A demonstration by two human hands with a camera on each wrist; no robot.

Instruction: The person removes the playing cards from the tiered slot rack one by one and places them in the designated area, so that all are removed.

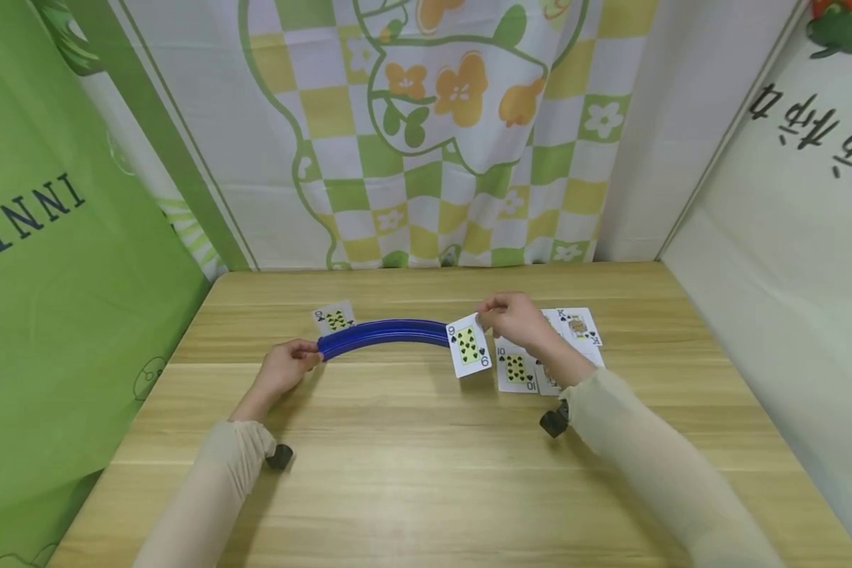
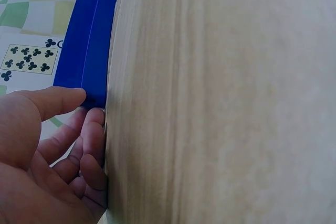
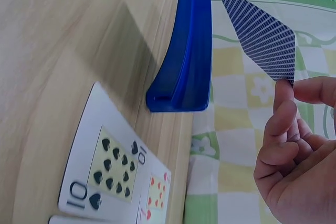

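Note:
My left hand (image 1: 284, 369) pinches the left end of a curved blue card holder (image 1: 386, 331), thumb on top in the left wrist view. Between thumb and fingers, my right hand (image 1: 514, 322) holds a nine of spades (image 1: 468, 345) by its upper corner, near the holder's right end. The right wrist view shows that card's patterned blue back (image 3: 262, 35). A clubs card (image 1: 336, 318), seemingly a nine, is behind the holder's left part; whether it stands in a slot I cannot tell.
Several playing cards lie face up at the right, including a ten of spades (image 1: 517, 371), a king (image 1: 580, 325) and a seven of hearts (image 3: 156, 192); my right forearm partly covers them. A patterned curtain (image 1: 433, 189) hangs behind the wooden table (image 1: 397, 473).

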